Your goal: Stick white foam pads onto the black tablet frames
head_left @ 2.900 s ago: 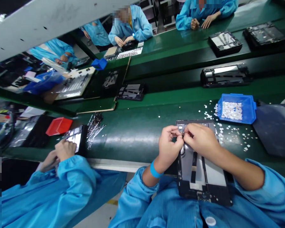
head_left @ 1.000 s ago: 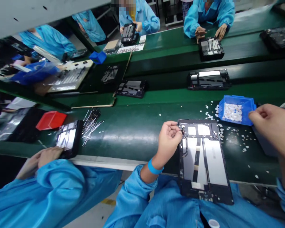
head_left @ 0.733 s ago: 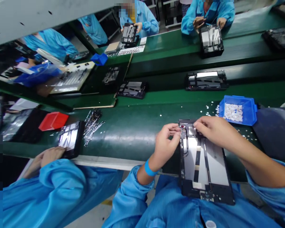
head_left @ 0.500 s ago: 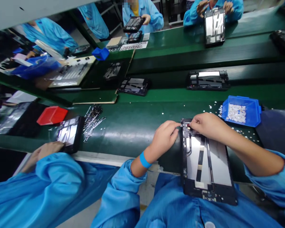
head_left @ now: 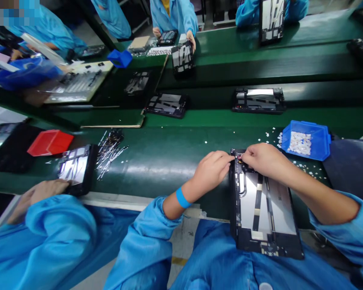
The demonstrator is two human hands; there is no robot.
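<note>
Pinching at the tablet frame (head_left: 268, 209) top corner, both hands: left hand (head_left: 211, 171), right hand (head_left: 261, 159), fingers narrowed.

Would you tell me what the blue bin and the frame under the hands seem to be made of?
Blue bin: probably moulded plastic, uniform saturated colour, thin walls.
Frame: looks like black matte plastic around silvery, slightly glossy panels, possibly metal or foil; both hands, left hand and right hand, touch its top corner.

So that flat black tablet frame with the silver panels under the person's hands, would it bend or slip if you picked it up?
The flat black tablet frame probably stays stiff: it juts past the green bench edge onto the lap without sagging. It looks thin, so likely light. The exposed ribbon strips seem delicate, which may be why the left hand and right hand use fingertips only.
</note>
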